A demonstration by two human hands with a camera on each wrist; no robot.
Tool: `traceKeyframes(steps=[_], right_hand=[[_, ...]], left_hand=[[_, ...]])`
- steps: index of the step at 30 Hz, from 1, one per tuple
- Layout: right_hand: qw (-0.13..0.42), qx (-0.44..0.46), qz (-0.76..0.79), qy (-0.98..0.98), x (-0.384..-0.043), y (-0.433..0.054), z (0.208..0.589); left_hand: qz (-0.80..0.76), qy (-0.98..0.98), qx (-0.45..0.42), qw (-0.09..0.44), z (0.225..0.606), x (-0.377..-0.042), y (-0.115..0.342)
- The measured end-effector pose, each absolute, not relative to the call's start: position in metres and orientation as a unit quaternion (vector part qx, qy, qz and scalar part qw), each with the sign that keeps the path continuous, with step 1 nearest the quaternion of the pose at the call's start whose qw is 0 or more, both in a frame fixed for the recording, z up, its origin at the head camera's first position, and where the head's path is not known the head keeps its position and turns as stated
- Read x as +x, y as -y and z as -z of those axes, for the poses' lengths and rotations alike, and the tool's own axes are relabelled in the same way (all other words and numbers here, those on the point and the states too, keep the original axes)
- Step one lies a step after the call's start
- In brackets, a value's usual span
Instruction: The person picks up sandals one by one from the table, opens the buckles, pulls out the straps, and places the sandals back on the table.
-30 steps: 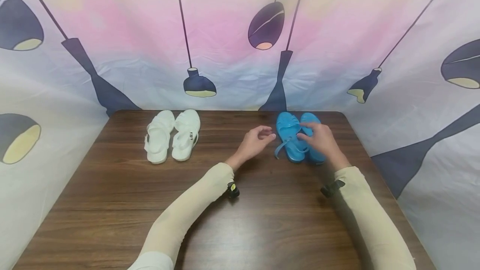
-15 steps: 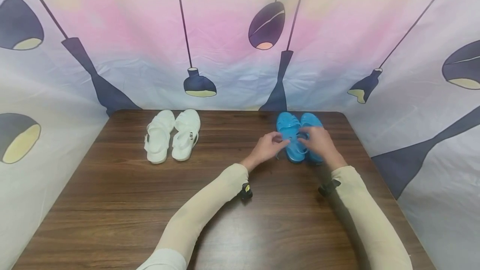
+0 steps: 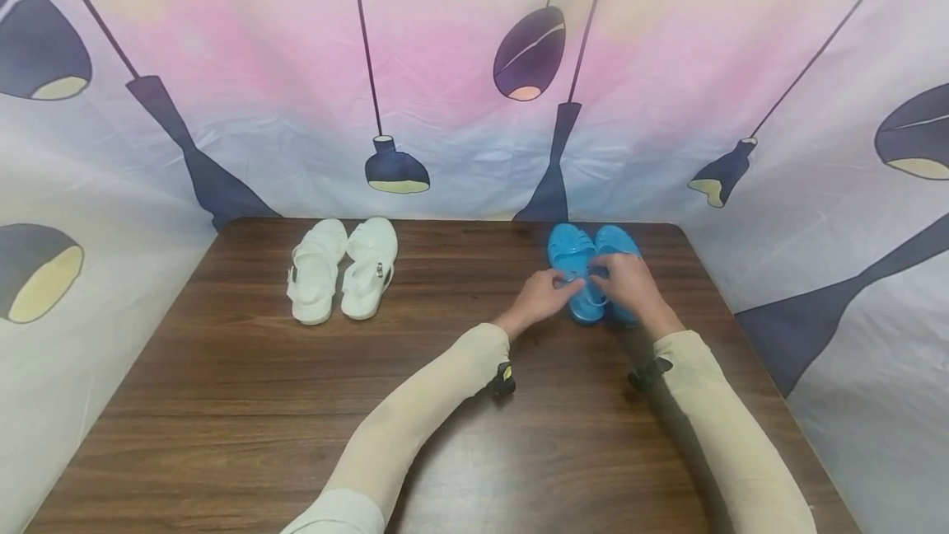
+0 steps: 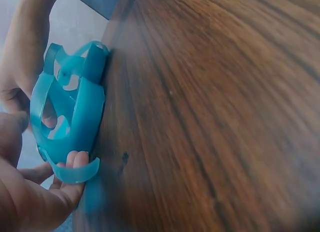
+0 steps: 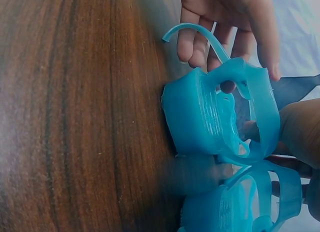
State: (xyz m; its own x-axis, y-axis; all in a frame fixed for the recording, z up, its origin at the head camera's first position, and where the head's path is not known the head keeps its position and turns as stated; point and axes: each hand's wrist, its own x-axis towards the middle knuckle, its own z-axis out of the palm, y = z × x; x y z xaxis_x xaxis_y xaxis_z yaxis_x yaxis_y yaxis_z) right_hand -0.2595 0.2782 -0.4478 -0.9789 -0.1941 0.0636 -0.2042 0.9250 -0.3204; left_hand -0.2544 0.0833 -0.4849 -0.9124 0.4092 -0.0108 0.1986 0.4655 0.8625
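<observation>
When checked from the head view, can see a printed backdrop (image 3: 460, 48) across the top and both sides of the frame, patterned with dark pendant lamps. Can confirm a wood-grain table (image 3: 222, 419) spanning the middle and lower frame. Record cream sleeves (image 3: 415, 406) rising from lower centre and lower right. Locate an inner blue sandal (image 3: 572, 241) right of centre, toward the table's far edge, toe pointing up the frame; just to its right, locate an outer blue sandal (image 3: 613, 239), partly covered. Log a pair of white sandals (image 3: 314, 270) left of centre, toes also up the frame. Find the right hand (image 3: 630, 285) holding the inner blue sandal by its upper, with a fingertip showing through an opening in the left wrist view. Find the left hand (image 3: 541, 297) at that sandal's left side, fingers loosely extended and moderately wide. Note a black wrist device (image 3: 502, 381) near each cuff. Note lastly a blue strap (image 5: 200, 29), free-ended, curving across the left fingers at upper centre of the right wrist view; cannot tell how firmly touched.
</observation>
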Motion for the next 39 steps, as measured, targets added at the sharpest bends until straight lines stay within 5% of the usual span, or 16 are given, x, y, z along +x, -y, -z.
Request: traceKeyframes(steps=[16, 32, 39], right_hand=[[0.032, 0.119, -0.129, 0.984, -0.261, -0.277, 0.449], [0.193, 0.155, -0.154, 0.957, -0.25, -0.26, 0.443], [0.178, 0.159, -0.22, 0.946, -0.236, -0.237, 0.437]], left_hand=[[-0.513, -0.84, 0.129, 0.119, 0.478, -0.251, -0.084], [-0.592, -0.787, 0.132, 0.111, 0.456, -0.245, -0.059], [-0.57, -0.8, 0.147, 0.113, 0.445, -0.236, -0.024]])
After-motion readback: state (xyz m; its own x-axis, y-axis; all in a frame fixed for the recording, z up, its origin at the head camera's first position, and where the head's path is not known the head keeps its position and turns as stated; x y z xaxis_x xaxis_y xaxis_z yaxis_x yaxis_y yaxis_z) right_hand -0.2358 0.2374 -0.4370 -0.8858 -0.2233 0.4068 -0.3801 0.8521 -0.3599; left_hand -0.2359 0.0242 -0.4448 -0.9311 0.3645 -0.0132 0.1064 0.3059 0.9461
